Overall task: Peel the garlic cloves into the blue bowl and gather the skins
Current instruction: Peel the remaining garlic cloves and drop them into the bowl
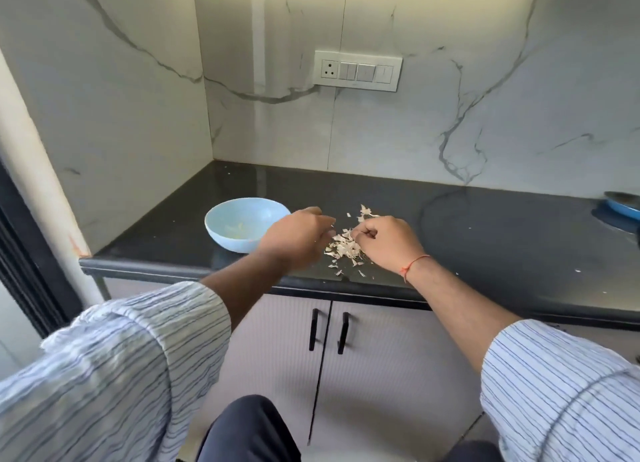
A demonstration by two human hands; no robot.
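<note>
A black bench (450,226) is seen below a marble wall. A blue bowl (242,224) is set near its front edge, with pale peeled cloves (239,236) inside. The left hand (298,238), fingers loosely extended, is held beside the bowl. The right hand (388,242) is curled, pinching skins (344,248) heaped between both hands.
</note>
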